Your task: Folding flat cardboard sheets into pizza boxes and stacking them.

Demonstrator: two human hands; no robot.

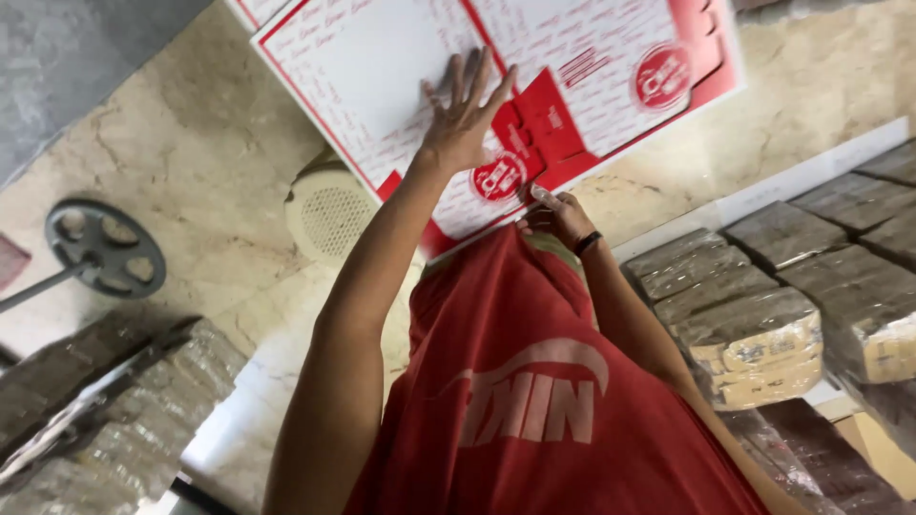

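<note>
On one flat carton sheet (401,86), two hands: left (465,114), right (556,217).

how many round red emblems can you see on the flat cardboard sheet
2. One round red emblem sits near the cardboard sheet's upper right; the other lies between the left hand and right hand. More may be hidden.

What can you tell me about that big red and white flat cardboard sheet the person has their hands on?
The cardboard sheet is a flattened, unfolded box blank, mostly white with red borders, small red lettering and round red emblems. It looks like thin printed card with cut flaps and crease lines. It lies flat over a beige stone surface, partly covering a round cream perforated object. The left hand presses flat on it with fingers spread; the right hand pinches its near edge.
</note>
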